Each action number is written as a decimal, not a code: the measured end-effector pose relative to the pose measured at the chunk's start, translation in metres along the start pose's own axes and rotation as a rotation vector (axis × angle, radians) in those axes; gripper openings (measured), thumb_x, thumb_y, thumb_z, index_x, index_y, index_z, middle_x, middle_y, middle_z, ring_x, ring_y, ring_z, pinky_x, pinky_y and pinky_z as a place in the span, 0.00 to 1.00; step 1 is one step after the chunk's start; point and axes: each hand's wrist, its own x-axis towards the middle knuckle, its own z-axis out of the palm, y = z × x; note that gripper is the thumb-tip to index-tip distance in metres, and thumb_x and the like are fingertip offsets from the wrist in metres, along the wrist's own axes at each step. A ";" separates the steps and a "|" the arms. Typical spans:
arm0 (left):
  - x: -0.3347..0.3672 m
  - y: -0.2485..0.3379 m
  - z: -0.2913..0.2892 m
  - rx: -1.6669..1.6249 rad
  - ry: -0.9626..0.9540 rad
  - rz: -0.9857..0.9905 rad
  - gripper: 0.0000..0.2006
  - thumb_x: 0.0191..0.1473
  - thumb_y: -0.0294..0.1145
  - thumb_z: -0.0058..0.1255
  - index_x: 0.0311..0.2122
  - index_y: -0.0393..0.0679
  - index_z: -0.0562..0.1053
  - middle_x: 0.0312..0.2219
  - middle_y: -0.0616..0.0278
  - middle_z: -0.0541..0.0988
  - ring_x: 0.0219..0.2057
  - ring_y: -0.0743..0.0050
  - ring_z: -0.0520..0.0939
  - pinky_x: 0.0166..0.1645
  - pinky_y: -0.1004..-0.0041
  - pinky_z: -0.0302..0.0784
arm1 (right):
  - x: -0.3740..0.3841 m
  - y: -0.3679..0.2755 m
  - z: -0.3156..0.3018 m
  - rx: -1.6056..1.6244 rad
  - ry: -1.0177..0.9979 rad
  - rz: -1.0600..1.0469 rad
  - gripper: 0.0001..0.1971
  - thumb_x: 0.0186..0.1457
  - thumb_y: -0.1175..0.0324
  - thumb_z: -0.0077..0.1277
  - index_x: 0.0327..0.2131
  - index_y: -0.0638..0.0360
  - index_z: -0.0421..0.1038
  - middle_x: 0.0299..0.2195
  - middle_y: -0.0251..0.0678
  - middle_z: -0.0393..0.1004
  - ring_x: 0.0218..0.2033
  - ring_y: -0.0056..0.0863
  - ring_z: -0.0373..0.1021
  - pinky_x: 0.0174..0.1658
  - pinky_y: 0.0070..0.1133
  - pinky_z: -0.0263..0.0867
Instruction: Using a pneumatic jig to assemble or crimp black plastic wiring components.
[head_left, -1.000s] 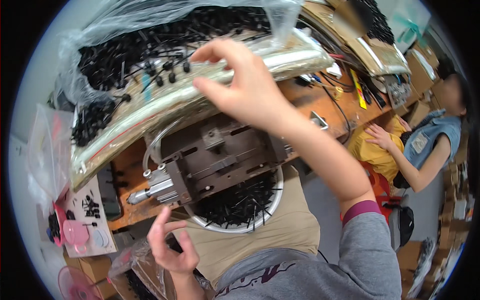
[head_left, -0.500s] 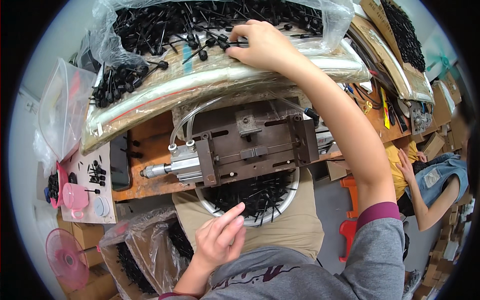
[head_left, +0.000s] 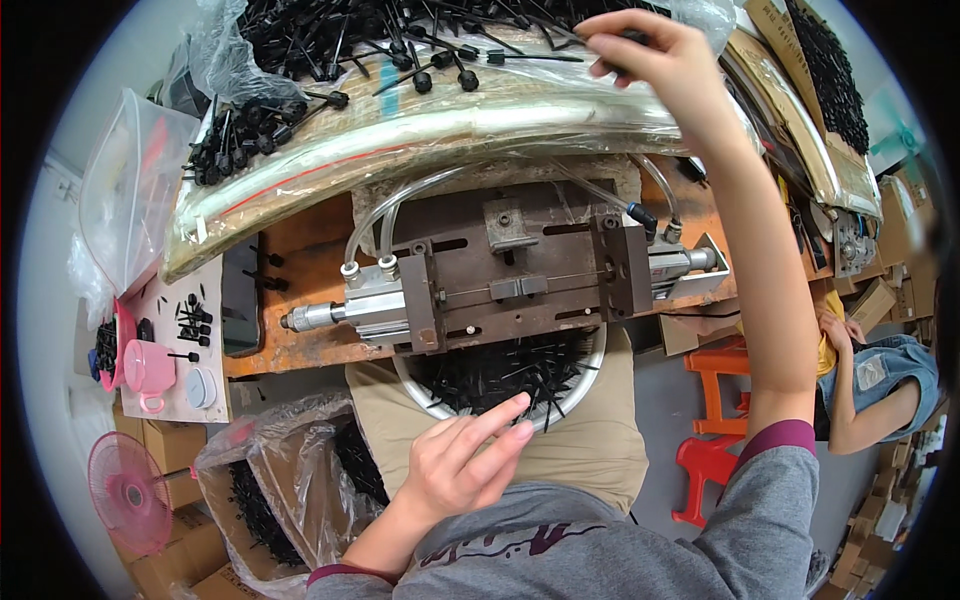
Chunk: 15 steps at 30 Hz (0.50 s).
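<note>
Black-headed rods [head_left: 401, 60] remain at twelve o'clock; right hand [head_left: 660, 65] pinches one; left hand [head_left: 455, 470], fingers apart, by well-filled basin [head_left: 598, 362].

Black part [head_left: 634, 38], partly hidden, held in the right fingers [head_left: 630, 20]. Heap [head_left: 310, 40]: black, thin-stemmed, knob-headed parts, loose, stems pointing every way.

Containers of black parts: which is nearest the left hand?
The round, white-rimmed tub below the metal fixture; it alone is overlapped by the left hand.
</note>
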 end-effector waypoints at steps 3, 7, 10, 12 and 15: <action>0.018 0.000 -0.002 -0.007 -0.003 0.048 0.24 0.41 0.18 0.59 0.48 0.40 0.73 0.43 0.52 0.79 0.22 0.71 0.79 0.26 0.77 0.74 | -0.001 -0.015 -0.011 0.396 0.173 0.252 0.10 0.55 0.73 0.56 0.40 0.68 0.75 0.32 0.39 0.78 0.30 0.23 0.75 0.34 0.19 0.71; 0.055 0.003 0.001 0.017 0.151 0.067 0.24 0.42 0.18 0.61 0.48 0.36 0.72 0.42 0.51 0.79 0.29 0.64 0.81 0.32 0.73 0.79 | -0.046 -0.037 0.007 0.365 0.229 0.062 0.14 0.59 0.70 0.51 0.45 0.69 0.74 0.39 0.40 0.77 0.37 0.24 0.74 0.41 0.17 0.68; 0.080 0.003 0.005 0.124 0.222 0.049 0.29 0.43 0.20 0.65 0.52 0.33 0.66 0.41 0.49 0.80 0.40 0.58 0.80 0.44 0.69 0.75 | -0.106 -0.071 0.049 0.397 0.165 0.052 0.10 0.56 0.74 0.54 0.42 0.66 0.77 0.33 0.35 0.79 0.31 0.17 0.74 0.33 0.15 0.70; 0.086 -0.004 0.016 0.148 0.338 0.058 0.29 0.39 0.22 0.68 0.49 0.34 0.69 0.41 0.51 0.79 0.39 0.59 0.80 0.44 0.67 0.76 | -0.147 -0.081 0.077 0.507 0.119 0.127 0.11 0.54 0.80 0.54 0.43 0.66 0.76 0.39 0.39 0.78 0.35 0.20 0.75 0.37 0.17 0.71; 0.083 -0.007 0.019 0.264 0.273 0.019 0.22 0.35 0.20 0.68 0.40 0.36 0.75 0.35 0.56 0.78 0.34 0.61 0.80 0.35 0.69 0.77 | -0.187 -0.076 0.089 0.483 0.132 0.165 0.13 0.55 0.81 0.53 0.45 0.66 0.75 0.42 0.40 0.77 0.42 0.22 0.74 0.44 0.16 0.70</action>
